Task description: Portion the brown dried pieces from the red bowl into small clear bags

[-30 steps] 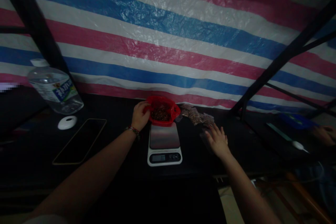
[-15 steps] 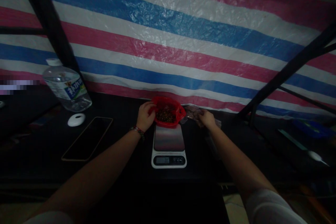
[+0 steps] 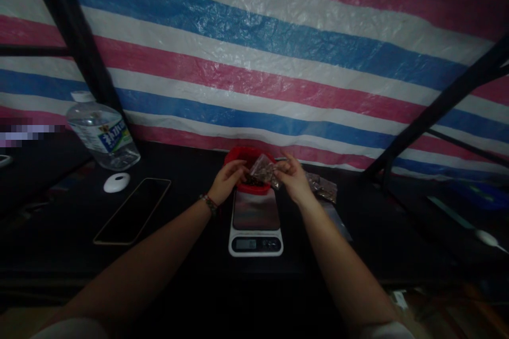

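My right hand (image 3: 293, 179) is closed on a small clear plastic bag (image 3: 263, 168), gripping its right end. The bag hangs tilted over a red container (image 3: 260, 189) with dark, grainy contents. My left hand (image 3: 228, 180) reaches across the container's left side. Its fingers are bent and slightly apart, close to the small bag's left corner; whether they touch it is unclear. Right in front of the container, a white kitchen scale (image 3: 256, 212) has a bare metal plate and a small display. Several more small filled plastic bags (image 3: 324, 188) lie beyond my right wrist.
A clear flat plastic sheet or bag (image 3: 337, 220) lies by my right forearm. On the left are a phone (image 3: 133, 211), a white rounded case (image 3: 116, 182) and a large bottle (image 3: 105, 135). Black frame bars (image 3: 437, 108) and a striped plastic sheet (image 3: 254, 63) bound the black table.
My right hand has moved left from the pile of small bags, bringing one over the red container. My left hand has left the container's rim and shifted slightly right, towards that bag.
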`<state>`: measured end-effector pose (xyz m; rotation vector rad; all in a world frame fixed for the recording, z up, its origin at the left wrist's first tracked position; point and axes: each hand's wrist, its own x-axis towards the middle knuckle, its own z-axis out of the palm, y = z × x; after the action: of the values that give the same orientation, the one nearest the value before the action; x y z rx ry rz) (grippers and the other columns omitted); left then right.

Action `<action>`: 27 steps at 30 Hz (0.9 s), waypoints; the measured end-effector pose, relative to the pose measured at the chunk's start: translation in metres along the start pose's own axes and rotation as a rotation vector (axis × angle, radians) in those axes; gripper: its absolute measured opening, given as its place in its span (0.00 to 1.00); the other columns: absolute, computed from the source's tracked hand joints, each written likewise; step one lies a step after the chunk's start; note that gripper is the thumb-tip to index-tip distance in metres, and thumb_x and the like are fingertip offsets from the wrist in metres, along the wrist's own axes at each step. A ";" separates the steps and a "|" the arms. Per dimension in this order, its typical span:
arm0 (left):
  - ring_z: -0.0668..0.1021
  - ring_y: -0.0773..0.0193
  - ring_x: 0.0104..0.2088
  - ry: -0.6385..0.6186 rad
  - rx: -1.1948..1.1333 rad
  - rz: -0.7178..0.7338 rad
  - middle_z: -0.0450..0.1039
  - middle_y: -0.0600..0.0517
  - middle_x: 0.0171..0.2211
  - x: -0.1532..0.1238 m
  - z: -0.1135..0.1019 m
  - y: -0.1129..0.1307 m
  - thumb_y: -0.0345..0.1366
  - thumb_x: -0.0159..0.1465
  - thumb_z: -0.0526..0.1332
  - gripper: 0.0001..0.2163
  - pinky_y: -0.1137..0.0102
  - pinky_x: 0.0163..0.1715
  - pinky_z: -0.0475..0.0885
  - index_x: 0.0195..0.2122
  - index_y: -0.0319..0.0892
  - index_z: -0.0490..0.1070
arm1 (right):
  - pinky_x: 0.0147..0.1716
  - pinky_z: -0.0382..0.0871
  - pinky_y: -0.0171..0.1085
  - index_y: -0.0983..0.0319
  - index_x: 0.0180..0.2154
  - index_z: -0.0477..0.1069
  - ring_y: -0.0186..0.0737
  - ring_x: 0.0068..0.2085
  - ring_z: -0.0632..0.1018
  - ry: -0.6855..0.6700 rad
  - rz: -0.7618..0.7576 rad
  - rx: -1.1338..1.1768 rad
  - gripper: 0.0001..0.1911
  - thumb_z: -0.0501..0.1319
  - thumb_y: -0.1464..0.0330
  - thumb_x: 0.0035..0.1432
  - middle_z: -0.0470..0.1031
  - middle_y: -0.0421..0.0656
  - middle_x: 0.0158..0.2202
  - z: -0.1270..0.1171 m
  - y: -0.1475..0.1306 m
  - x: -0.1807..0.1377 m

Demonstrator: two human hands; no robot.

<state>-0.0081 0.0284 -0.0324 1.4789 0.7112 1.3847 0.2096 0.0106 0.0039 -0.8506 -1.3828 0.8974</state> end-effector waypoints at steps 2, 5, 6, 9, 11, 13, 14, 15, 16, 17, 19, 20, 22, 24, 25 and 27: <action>0.71 0.71 0.23 -0.058 -0.070 -0.078 0.72 0.51 0.29 0.000 0.001 0.000 0.42 0.60 0.59 0.16 0.76 0.22 0.66 0.46 0.39 0.68 | 0.37 0.70 0.36 0.55 0.59 0.54 0.35 0.35 0.76 -0.087 0.020 0.042 0.39 0.66 0.67 0.45 0.75 0.37 0.33 0.019 0.002 -0.003; 0.68 0.74 0.20 -0.043 -0.102 -0.125 0.69 0.54 0.28 0.001 0.000 -0.002 0.42 0.58 0.62 0.18 0.78 0.18 0.62 0.47 0.40 0.67 | 0.37 0.71 0.37 0.54 0.60 0.52 0.36 0.35 0.77 -0.113 0.029 0.078 0.41 0.66 0.67 0.46 0.76 0.38 0.34 0.031 0.002 -0.001; 0.67 0.75 0.19 -0.029 -0.106 -0.129 0.68 0.55 0.27 0.002 0.000 -0.003 0.43 0.57 0.62 0.18 0.78 0.17 0.60 0.47 0.41 0.67 | 0.37 0.71 0.37 0.54 0.61 0.51 0.36 0.35 0.77 -0.107 0.028 0.093 0.41 0.66 0.67 0.47 0.76 0.38 0.34 0.033 0.002 -0.001; 0.65 0.75 0.17 -0.021 -0.087 -0.155 0.64 0.58 0.20 0.003 -0.001 -0.005 0.43 0.57 0.63 0.15 0.79 0.16 0.58 0.41 0.40 0.69 | 0.40 0.71 0.39 0.55 0.60 0.52 0.37 0.37 0.77 -0.059 0.014 0.119 0.39 0.65 0.66 0.48 0.77 0.39 0.35 0.035 0.004 -0.002; 0.64 0.75 0.17 -0.039 -0.062 -0.186 0.62 0.59 0.18 0.003 -0.001 -0.007 0.43 0.56 0.63 0.12 0.78 0.16 0.58 0.34 0.39 0.70 | 0.41 0.71 0.40 0.56 0.58 0.56 0.38 0.38 0.77 0.008 -0.003 0.105 0.34 0.64 0.66 0.50 0.77 0.41 0.36 0.034 0.008 -0.006; 0.66 0.75 0.18 -0.049 -0.053 -0.202 0.65 0.58 0.19 0.003 -0.001 -0.008 0.42 0.55 0.64 0.11 0.78 0.18 0.60 0.29 0.39 0.69 | 0.44 0.70 0.41 0.58 0.55 0.60 0.39 0.41 0.77 0.105 -0.031 0.043 0.29 0.63 0.65 0.51 0.76 0.43 0.40 0.032 0.014 -0.010; 0.67 0.74 0.19 -0.035 -0.057 -0.198 0.66 0.57 0.20 0.004 -0.001 -0.008 0.43 0.55 0.64 0.12 0.78 0.19 0.61 0.29 0.39 0.68 | 0.46 0.70 0.42 0.59 0.54 0.62 0.40 0.43 0.76 0.163 -0.054 -0.008 0.27 0.63 0.65 0.52 0.75 0.44 0.43 0.031 0.017 -0.012; 0.68 0.73 0.19 -0.006 -0.071 -0.184 0.67 0.57 0.21 0.004 0.000 -0.008 0.43 0.55 0.64 0.12 0.77 0.19 0.62 0.29 0.39 0.68 | 0.48 0.69 0.43 0.59 0.52 0.64 0.40 0.45 0.75 0.223 -0.080 -0.071 0.25 0.62 0.64 0.52 0.74 0.46 0.45 0.028 0.018 -0.014; 0.69 0.73 0.20 0.037 -0.088 -0.162 0.68 0.56 0.22 0.004 0.000 -0.007 0.44 0.56 0.63 0.12 0.77 0.21 0.64 0.29 0.40 0.67 | 0.49 0.67 0.44 0.60 0.51 0.65 0.41 0.46 0.75 0.277 -0.107 -0.140 0.23 0.62 0.64 0.53 0.73 0.46 0.47 0.026 0.020 -0.016; 0.70 0.72 0.21 0.087 -0.105 -0.135 0.69 0.56 0.22 0.004 0.001 -0.006 0.45 0.57 0.62 0.13 0.76 0.22 0.65 0.30 0.40 0.66 | 0.50 0.67 0.45 0.60 0.49 0.67 0.41 0.46 0.74 0.317 -0.133 -0.210 0.20 0.61 0.64 0.54 0.73 0.47 0.47 0.024 0.020 -0.018; 0.72 0.71 0.22 0.141 -0.109 -0.097 0.71 0.55 0.24 0.003 0.003 -0.004 0.46 0.57 0.62 0.13 0.75 0.24 0.67 0.31 0.41 0.66 | 0.49 0.67 0.45 0.60 0.45 0.71 0.41 0.45 0.74 0.320 -0.172 -0.346 0.15 0.60 0.64 0.55 0.73 0.46 0.45 0.022 0.018 -0.021; 0.73 0.70 0.23 0.121 -0.087 -0.093 0.71 0.55 0.24 0.002 0.004 -0.002 0.46 0.57 0.62 0.13 0.75 0.25 0.68 0.31 0.41 0.66 | 0.49 0.67 0.45 0.59 0.43 0.73 0.41 0.44 0.74 0.286 -0.189 -0.405 0.13 0.60 0.65 0.55 0.74 0.45 0.44 0.023 0.016 -0.022; 0.74 0.69 0.24 0.010 -0.020 -0.104 0.72 0.54 0.24 -0.001 0.008 0.000 0.45 0.57 0.63 0.13 0.73 0.27 0.70 0.30 0.40 0.67 | 0.47 0.68 0.43 0.57 0.40 0.75 0.41 0.43 0.75 0.162 -0.219 -0.491 0.10 0.60 0.67 0.55 0.75 0.44 0.41 0.027 0.013 -0.025; 0.75 0.67 0.26 -0.101 0.029 -0.112 0.73 0.53 0.26 -0.004 0.011 0.003 0.44 0.56 0.63 0.12 0.72 0.28 0.71 0.30 0.40 0.69 | 0.45 0.69 0.42 0.56 0.40 0.75 0.40 0.42 0.76 0.003 -0.234 -0.537 0.10 0.61 0.68 0.54 0.76 0.43 0.39 0.033 0.010 -0.027; 0.75 0.67 0.26 -0.134 0.046 -0.109 0.74 0.53 0.26 -0.005 0.012 0.004 0.44 0.56 0.63 0.11 0.72 0.29 0.72 0.30 0.40 0.70 | 0.45 0.70 0.41 0.55 0.41 0.75 0.40 0.42 0.76 -0.068 -0.234 -0.553 0.11 0.61 0.69 0.54 0.77 0.42 0.40 0.036 0.009 -0.028; 0.76 0.66 0.28 -0.162 0.082 -0.093 0.74 0.52 0.28 -0.007 0.014 0.006 0.43 0.56 0.63 0.10 0.72 0.31 0.72 0.30 0.40 0.72 | 0.45 0.70 0.41 0.56 0.42 0.75 0.40 0.43 0.76 -0.158 -0.227 -0.590 0.12 0.63 0.69 0.53 0.77 0.43 0.41 0.041 0.008 -0.030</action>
<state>0.0027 0.0170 -0.0283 1.5820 0.7310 1.1637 0.1685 -0.0140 -0.0150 -1.0465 -1.8839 0.3830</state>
